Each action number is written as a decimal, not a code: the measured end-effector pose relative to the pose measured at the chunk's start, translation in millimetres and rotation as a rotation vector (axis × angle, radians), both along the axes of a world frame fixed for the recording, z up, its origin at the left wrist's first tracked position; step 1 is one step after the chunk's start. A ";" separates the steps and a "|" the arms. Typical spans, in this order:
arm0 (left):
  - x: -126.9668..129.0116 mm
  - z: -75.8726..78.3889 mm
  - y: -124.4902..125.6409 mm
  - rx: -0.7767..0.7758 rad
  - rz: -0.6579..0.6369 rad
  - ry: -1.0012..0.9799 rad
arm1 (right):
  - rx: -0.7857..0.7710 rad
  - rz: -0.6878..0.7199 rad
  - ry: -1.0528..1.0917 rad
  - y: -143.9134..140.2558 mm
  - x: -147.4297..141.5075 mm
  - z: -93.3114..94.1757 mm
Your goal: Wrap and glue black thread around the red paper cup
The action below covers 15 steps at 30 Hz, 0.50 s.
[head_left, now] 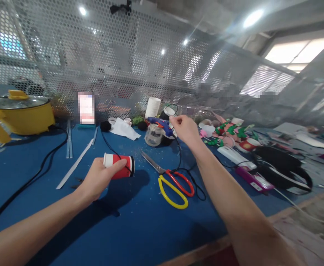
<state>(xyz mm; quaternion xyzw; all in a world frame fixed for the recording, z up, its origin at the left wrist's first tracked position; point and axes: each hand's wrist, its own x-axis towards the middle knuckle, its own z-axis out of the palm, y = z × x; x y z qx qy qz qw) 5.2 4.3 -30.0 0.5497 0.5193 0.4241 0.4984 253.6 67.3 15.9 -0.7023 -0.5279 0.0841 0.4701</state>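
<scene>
Left hand [99, 179]: fingers wrapped round red cup [119, 166], held sideways above the desk [140, 229].
Right hand [184, 129]: fingers pinched together by the glue gun [159, 123]; what they grip, I cannot tell.

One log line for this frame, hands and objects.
left hand: holds red cup sideways | right hand: at glue gun | scissors: on table

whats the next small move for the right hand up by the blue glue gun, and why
Probably close the right hand on the blue glue gun. The left hand already holds the red paper cup with a white rim on its side above the blue table. The right hand's pinched fingers hover just beside the gun, and I cannot tell that they hold anything.
</scene>
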 end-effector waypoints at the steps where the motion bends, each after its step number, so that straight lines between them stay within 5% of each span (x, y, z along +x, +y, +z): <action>1: -0.3 0.2 -0.1 0.010 -0.019 0.018 | -0.082 0.020 0.043 8.6 4.1 -0.3; 6: -1.3 1.6 -0.9 0.033 -0.057 0.098 | -0.266 0.176 0.280 30.0 1.7 -15.9; 15: -4.3 -2.7 4.6 0.061 -0.070 0.040 | -0.028 0.197 0.476 24.1 -10.8 -17.9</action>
